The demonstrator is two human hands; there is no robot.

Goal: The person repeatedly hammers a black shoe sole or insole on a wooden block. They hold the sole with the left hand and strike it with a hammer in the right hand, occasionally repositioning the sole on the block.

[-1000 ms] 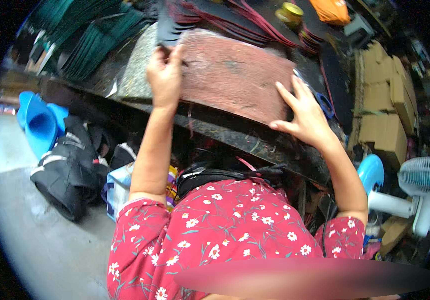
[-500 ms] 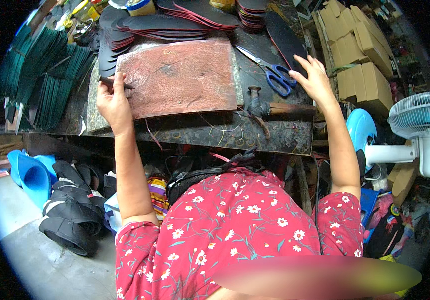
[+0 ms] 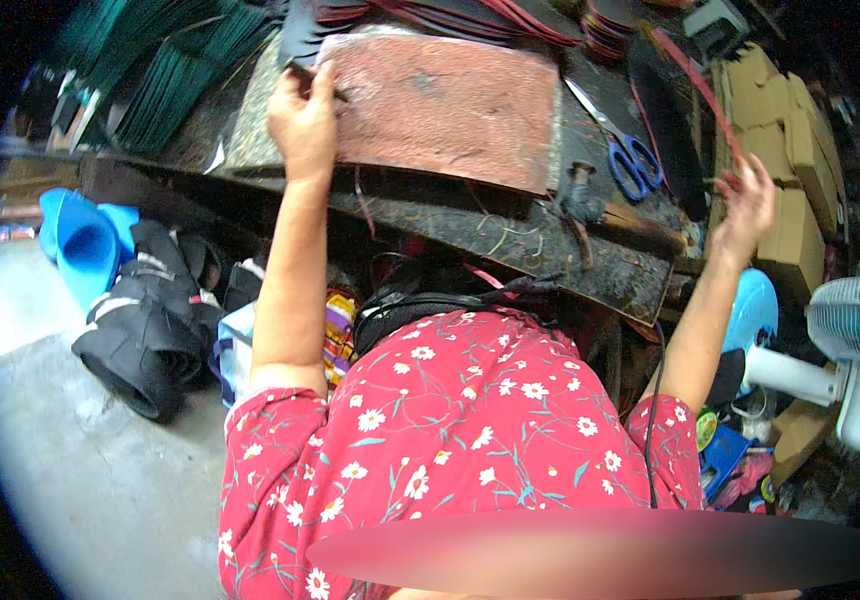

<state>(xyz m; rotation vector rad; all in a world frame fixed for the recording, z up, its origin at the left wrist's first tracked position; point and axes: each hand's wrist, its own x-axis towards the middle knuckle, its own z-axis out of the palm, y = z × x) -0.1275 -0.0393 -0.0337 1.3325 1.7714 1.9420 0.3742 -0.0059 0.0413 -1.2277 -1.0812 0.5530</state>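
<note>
My left hand (image 3: 303, 125) is closed on a slim dark stick-like piece (image 3: 300, 70) at the left edge of a reddish-brown rough board (image 3: 450, 110). What kind of piece it is does not show clearly. Out past the table's right side, my right hand (image 3: 745, 215) pinches the lower end of a long, thin red strip (image 3: 698, 85), which slants up to the left. Scissors with blue handles (image 3: 634, 168) lie between the board and a dark sole-shaped sheet (image 3: 672, 140). A hammer (image 3: 582, 195) with a wooden handle rests nearer the table's front edge.
Stacked black soles with red edges (image 3: 490, 22) line the back of the dark table (image 3: 510, 235). Teal sheets (image 3: 165, 100) stand in bundles at left. Cardboard boxes (image 3: 785, 160) and a fan (image 3: 843, 320) are at right. Black rolled pieces (image 3: 150, 340) lie on the floor.
My right hand has moved right, away from the scissors, and now has the red strip in it. The view has shifted; my left hand still holds the dark piece at the board's edge.
</note>
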